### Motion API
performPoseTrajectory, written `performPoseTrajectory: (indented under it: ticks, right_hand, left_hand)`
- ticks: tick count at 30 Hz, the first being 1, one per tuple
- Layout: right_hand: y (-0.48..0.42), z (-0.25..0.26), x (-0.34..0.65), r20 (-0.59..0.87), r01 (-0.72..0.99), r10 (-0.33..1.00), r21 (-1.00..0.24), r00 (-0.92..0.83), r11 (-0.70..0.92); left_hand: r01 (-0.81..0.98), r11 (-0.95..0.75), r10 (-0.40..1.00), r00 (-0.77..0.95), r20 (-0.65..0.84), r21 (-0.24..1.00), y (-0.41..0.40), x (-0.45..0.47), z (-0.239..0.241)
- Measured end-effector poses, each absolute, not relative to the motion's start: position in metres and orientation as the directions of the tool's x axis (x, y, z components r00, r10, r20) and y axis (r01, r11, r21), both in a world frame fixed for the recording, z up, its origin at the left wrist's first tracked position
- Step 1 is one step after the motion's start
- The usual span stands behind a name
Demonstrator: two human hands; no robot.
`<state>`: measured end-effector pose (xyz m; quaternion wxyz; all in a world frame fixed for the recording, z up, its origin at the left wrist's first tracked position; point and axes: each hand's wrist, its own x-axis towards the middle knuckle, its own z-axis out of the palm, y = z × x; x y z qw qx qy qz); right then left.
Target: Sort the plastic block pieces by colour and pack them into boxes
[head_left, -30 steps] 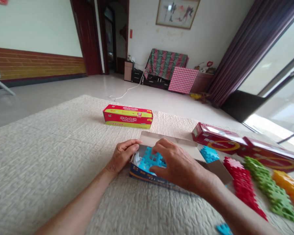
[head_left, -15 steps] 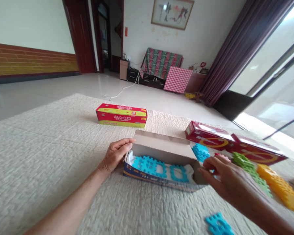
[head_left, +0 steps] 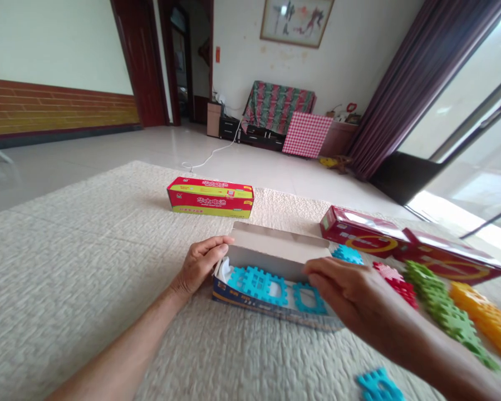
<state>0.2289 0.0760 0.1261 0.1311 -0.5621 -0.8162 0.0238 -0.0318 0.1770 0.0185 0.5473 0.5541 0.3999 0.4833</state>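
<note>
An open cardboard box with dark blue printing rests on the mat, its plain inner lid raised at the back. Blue toothed plastic building pieces lie inside on white lining. My left hand grips the box's left end, thumb and fingers at the lid corner. Over the right end of the box hangs my right hand, its fingers closed together; whatever they hold is hidden. Close by on the mat, a single blue piece lies near the bottom edge.
Rows of red, green and yellow pieces lie on the right, with blue ones behind the box. Two dark red boxes stand beyond. A red and yellow box sits farther back on the mat.
My right hand has moved left from the box's right edge to over its inside, covering that end. My left hand keeps its grip. The view has shifted slightly.
</note>
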Motion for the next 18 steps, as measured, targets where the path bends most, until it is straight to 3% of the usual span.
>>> performPoseTrajectory:
  ticks: [3, 6, 9, 18]
  right_hand:
    - [0.089, 0.122, 0.195, 0.045, 0.887, 0.897, -0.131, -0.44, 0.442]
    - [0.099, 0.111, 0.182, 0.032, 0.858, 0.859, -0.036, -0.512, 0.513]
    - [0.104, 0.105, 0.183, 0.01, 0.844, 0.845, -0.03, -0.535, 0.535]
    - [0.111, 0.111, 0.172, -0.075, 0.847, 0.869, -0.278, -0.489, 0.453]
  left_hand:
    - [-0.088, -0.076, 0.971, 0.219, 0.094, 0.993, 0.177, -0.032, 0.019]
    - [-0.092, -0.081, 0.969, 0.225, 0.1, 0.992, 0.177, -0.032, 0.018]
    - [-0.096, -0.103, 0.967, 0.223, 0.122, 0.99, 0.177, -0.032, 0.02]
    - [-0.086, -0.139, 0.964, 0.216, 0.154, 0.987, 0.175, -0.03, 0.025]
